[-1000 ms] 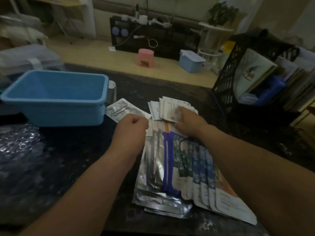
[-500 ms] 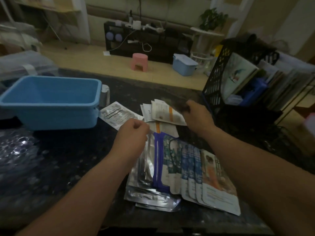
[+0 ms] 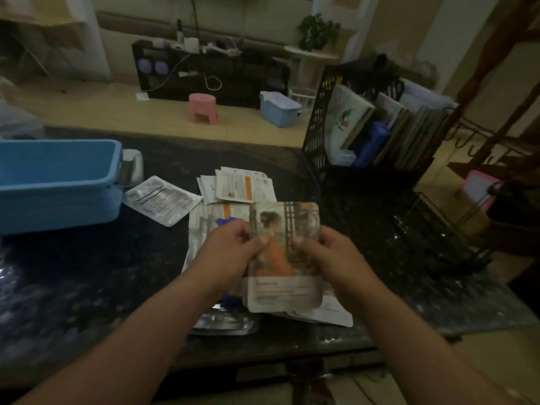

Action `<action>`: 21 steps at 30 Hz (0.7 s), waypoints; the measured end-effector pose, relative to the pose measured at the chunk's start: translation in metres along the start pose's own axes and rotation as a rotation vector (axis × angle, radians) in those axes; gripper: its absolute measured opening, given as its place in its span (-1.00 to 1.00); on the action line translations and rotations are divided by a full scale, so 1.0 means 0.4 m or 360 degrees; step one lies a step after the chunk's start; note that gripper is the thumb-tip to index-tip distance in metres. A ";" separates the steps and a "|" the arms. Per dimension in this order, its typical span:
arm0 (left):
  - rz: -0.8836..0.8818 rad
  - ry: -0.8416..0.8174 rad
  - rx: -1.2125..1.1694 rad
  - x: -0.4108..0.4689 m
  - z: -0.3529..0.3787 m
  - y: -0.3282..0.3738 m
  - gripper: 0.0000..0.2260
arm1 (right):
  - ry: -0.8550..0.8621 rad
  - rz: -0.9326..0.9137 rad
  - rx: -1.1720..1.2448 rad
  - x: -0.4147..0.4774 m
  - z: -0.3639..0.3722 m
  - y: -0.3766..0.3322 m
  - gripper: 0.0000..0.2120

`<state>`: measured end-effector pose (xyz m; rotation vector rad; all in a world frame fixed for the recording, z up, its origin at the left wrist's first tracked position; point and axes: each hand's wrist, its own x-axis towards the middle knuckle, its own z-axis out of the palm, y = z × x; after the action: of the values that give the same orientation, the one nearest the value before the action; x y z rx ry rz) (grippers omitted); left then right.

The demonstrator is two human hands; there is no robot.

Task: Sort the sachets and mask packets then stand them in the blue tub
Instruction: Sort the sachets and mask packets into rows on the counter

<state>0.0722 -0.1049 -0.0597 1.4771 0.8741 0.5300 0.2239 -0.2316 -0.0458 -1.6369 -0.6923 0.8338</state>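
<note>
Both hands [image 3: 280,252] gripping mask packet [image 3: 285,258] — blue tub [image 3: 58,197] left

A dark speckled counter [image 3: 87,273] lies under the left hand [image 3: 230,249]. Beyond the right hand [image 3: 330,255], a little to its right, a black mesh rack [image 3: 317,127] stands on the counter and holds books [image 3: 347,118]. Far beyond the left hand, on the floor, are a pink stool [image 3: 203,108] and a pale blue box [image 3: 279,109] with a lid. Behind them stands a low black cabinet [image 3: 248,80] with cables [image 3: 213,81]. Far beyond the right hand, a plant [image 3: 317,30] sits on a small white table [image 3: 311,54].
</note>
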 end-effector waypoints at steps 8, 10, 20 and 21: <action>0.0039 0.0093 0.0097 0.025 0.019 0.008 -0.95 | 0.0490 0.0027 -0.0113 0.072 -0.135 0.059 -0.92; 0.0032 0.0185 0.0085 0.040 -0.001 0.006 -0.93 | 0.0636 0.0130 -0.0124 0.078 -0.204 0.082 -0.91; 0.0011 0.0274 0.0053 0.049 -0.032 -0.011 -0.90 | 0.0406 0.0353 -0.1183 0.094 -0.182 0.200 -0.78; 0.0016 0.0284 0.0049 0.047 -0.036 -0.009 -0.90 | 0.0428 0.0374 -0.1329 0.094 -0.175 0.200 -0.75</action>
<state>0.0716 -0.0815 -0.0651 1.4785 1.0186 0.6659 0.3038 -0.2579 -0.1209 -2.5649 -0.7061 0.4761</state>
